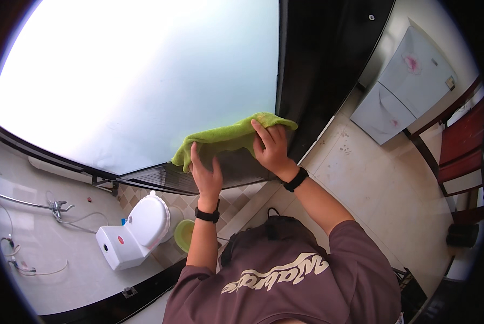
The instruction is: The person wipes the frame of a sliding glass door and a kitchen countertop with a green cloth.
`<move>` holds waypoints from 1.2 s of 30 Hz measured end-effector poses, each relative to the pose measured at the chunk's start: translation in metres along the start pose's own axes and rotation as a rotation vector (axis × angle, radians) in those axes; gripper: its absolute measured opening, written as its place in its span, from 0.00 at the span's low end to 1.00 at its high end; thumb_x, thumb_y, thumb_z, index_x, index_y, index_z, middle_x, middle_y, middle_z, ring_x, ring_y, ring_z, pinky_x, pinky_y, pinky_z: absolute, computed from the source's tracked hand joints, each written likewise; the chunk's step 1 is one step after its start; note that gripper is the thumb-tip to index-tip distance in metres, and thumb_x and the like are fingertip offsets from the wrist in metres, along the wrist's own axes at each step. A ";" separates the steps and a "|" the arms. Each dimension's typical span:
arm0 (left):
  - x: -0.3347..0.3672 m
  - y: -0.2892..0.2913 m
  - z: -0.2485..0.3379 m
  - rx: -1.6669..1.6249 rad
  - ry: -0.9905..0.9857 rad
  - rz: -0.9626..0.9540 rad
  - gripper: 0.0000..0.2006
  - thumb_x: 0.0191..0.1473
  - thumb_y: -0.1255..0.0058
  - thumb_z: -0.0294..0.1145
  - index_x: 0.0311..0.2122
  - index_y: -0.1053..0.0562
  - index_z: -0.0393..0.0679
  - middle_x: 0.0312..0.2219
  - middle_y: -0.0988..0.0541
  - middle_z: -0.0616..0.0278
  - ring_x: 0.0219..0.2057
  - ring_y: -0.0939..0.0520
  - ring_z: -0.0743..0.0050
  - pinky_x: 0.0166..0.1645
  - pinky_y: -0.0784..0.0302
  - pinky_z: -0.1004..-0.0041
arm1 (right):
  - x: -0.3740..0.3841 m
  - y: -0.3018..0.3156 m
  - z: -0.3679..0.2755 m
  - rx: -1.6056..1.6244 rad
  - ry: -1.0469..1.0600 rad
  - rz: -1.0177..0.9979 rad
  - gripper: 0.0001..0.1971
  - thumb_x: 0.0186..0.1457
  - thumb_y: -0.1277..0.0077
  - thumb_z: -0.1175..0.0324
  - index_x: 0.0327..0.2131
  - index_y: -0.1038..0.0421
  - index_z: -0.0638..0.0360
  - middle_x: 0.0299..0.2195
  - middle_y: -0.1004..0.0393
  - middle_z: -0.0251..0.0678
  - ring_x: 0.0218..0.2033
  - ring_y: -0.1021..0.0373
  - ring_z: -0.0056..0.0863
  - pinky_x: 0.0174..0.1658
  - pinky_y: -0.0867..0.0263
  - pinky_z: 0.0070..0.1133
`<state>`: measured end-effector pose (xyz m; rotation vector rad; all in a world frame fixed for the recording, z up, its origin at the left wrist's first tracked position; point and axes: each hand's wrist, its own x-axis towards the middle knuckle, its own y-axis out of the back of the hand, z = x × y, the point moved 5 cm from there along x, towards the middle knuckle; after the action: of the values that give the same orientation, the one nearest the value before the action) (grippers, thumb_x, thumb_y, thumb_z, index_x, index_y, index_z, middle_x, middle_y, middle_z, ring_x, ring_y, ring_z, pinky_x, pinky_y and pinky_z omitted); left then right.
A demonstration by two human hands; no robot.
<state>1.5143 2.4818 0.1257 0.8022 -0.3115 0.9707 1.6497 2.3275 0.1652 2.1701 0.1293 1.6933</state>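
A lime-green cloth (pixel 220 133) is stretched sideways against the lower part of a frosted glass door panel (pixel 198 65), its right end reaching onto the black frame (pixel 317 59). My left hand (pixel 205 175) grips the cloth near its left end, index finger up on the fabric and thumb apart from it. Toward the other end, my right hand (pixel 274 150) holds the cloth with fingertips over its upper edge. Each wrist wears a black band. Below the cloth, a grey louvred strip (pixel 171 177) shows along the door's bottom.
At lower left stand a white toilet (pixel 136 229) and a yellow-green basin (pixel 184 235), with a shower tap (pixel 61 208) and hose on the wall. On the right are a pale fridge (pixel 404 81) with pink flowers, a dark red wooden chair (pixel 463 146) and a tiled floor (pixel 360 183).
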 end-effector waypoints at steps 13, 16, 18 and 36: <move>0.033 -0.070 0.091 -0.150 -0.303 -0.116 0.31 0.51 0.47 0.21 0.61 0.40 0.38 0.50 0.27 0.42 0.50 0.27 0.43 0.55 0.34 0.59 | 0.037 0.086 0.046 -0.099 0.005 0.230 0.30 0.45 0.45 0.80 0.55 0.33 0.59 0.46 0.30 0.43 0.47 0.34 0.47 0.50 0.38 0.36; 0.033 -0.082 0.107 -0.183 -0.352 -0.145 0.31 0.51 0.47 0.21 0.61 0.40 0.38 0.49 0.27 0.42 0.49 0.27 0.44 0.55 0.34 0.59 | 0.040 0.106 0.048 -0.131 0.048 0.224 0.29 0.46 0.44 0.80 0.55 0.35 0.65 0.49 0.32 0.49 0.50 0.34 0.47 0.56 0.41 0.36; 0.034 -0.090 0.114 -0.206 -0.379 -0.152 0.30 0.52 0.47 0.21 0.61 0.40 0.37 0.49 0.27 0.43 0.49 0.26 0.44 0.55 0.34 0.59 | 0.043 0.117 0.054 -0.140 0.018 0.225 0.30 0.47 0.44 0.80 0.56 0.37 0.65 0.50 0.33 0.51 0.50 0.35 0.48 0.56 0.40 0.36; 0.031 -0.117 0.100 -0.413 -0.255 -0.044 0.29 0.51 0.44 0.22 0.59 0.39 0.34 0.50 0.28 0.43 0.50 0.25 0.47 0.55 0.30 0.62 | -0.011 0.092 0.103 -0.126 -0.099 0.105 0.41 0.50 0.46 0.73 0.61 0.59 0.78 0.54 0.41 0.66 0.53 0.38 0.62 0.57 0.42 0.42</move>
<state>1.6395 2.3915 0.1573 0.5489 -0.6885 0.7278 1.7301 2.2146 0.1665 2.1948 -0.1173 1.5988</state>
